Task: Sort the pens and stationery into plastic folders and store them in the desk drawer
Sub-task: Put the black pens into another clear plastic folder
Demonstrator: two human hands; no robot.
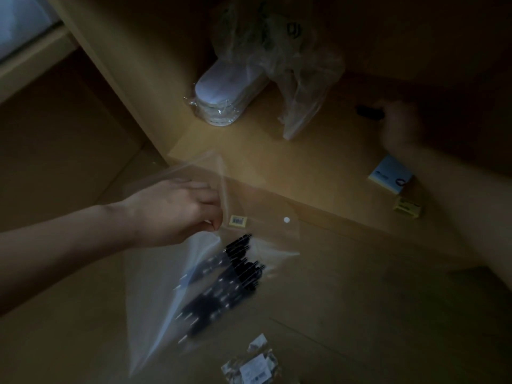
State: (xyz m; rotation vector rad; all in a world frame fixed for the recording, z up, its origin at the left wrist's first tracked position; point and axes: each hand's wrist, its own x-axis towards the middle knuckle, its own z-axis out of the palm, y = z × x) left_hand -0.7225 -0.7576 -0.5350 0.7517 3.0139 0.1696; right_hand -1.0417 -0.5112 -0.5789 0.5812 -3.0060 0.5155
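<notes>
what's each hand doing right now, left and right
Left hand: fingers pinch the flap of the clear plastic snap folder holding black pens.
Right hand: at a small black object; grip cannot be told, too dark.

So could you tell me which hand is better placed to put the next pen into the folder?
Right hand: its fingers already touch a dark pen, while the left hand pinches the clear folder open.

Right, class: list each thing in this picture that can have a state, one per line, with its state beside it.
plastic folder: flap lifted open, pens inside
pens: lying loose inside the folder
left hand: pinching the folder's flap
right hand: reaching a dark object, grip unclear
dark object: lying on the desk
sticky notes: lying on the desk
</notes>
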